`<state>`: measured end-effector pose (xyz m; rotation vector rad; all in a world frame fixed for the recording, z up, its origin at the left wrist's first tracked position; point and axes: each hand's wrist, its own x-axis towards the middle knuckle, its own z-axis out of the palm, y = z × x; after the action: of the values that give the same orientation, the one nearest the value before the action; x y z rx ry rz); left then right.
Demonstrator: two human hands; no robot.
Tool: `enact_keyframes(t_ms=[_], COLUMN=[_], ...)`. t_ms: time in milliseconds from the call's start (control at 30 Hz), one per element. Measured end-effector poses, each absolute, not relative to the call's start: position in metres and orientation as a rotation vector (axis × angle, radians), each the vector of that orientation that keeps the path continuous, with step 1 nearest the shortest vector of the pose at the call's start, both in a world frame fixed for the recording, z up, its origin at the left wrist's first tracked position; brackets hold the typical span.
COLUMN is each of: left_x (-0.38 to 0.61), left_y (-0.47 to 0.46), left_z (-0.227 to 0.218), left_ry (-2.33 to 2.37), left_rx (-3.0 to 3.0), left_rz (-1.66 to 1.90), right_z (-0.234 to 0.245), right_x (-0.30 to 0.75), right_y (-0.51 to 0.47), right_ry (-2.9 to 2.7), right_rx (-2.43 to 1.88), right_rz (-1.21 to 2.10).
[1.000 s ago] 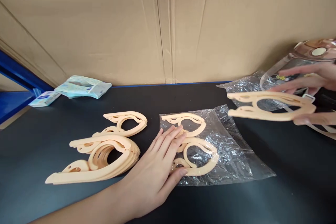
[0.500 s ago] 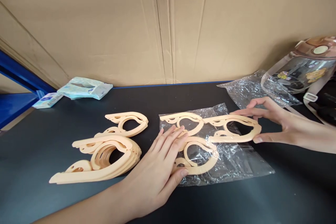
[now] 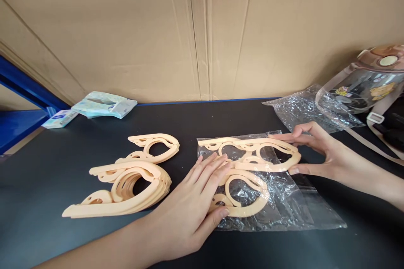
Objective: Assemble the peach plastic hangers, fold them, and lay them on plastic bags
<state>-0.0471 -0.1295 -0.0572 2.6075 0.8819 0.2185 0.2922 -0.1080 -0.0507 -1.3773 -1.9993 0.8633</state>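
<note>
Beige folded plastic hangers lie before me. My left hand [image 3: 197, 201] rests with fingers outstretched on a clear plastic bag [image 3: 280, 201], over a folded hanger [image 3: 252, 209] inside it. Another hanger [image 3: 217, 141] shows at the far side of the bag. My right hand [image 3: 315, 153] grips the rounded end of a folded hanger [image 3: 271, 167] between thumb and fingers. Its narrow end overlaps the far hanger; how much of it is under the film is hard to tell. Left of my hands is a stack of folded hangers [image 3: 139, 201], with a smaller group [image 3: 167, 157] behind.
A blue tissue pack [image 3: 105, 109] and a small packet [image 3: 59, 118] lie at the back left. Another clear bag [image 3: 299, 107] and a strapped bottle [image 3: 362, 88] stand back right. Cardboard [image 3: 142, 38] walls off the black table's [image 3: 202, 119] far edge.
My right hand has moved left with its hanger, which now overlaps the far hanger more. My left hand has stayed on the bag.
</note>
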Motion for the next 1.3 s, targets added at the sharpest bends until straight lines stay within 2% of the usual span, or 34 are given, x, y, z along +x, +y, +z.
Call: enact_keyframes(t_ms=[133, 267, 533, 1133, 1300], left_x=[-0.048, -0.040, -0.024, -0.019, -0.020], left_y=[-0.131, -0.137, -0.128, -0.124, -0.133], left_z=[-0.057, -0.055, -0.054, -0.057, -0.062], left_ry=[0.912, 1.252, 1.522, 1.333, 1.451], left_rx=[2.469, 2.090, 1.459, 1.558, 1.574], left_rz=[0.284, 0.479, 0.657, 0.752, 0.726], right_z=[-0.060, -0.059, -0.066, -0.071, -0.073], right_x=[0.273, 0.268, 0.278, 0.252, 0.255], right_y=[-0.109, -0.113, -0.112, -0.111, -0.110], right_ry=[-2.117, -2.206, -2.181, -2.104, -2.148], right_rx=[-1.457, -1.538, -1.506, -1.447, -1.411], right_rz=[0.439, 0.140, 0.363, 0.290, 0.273])
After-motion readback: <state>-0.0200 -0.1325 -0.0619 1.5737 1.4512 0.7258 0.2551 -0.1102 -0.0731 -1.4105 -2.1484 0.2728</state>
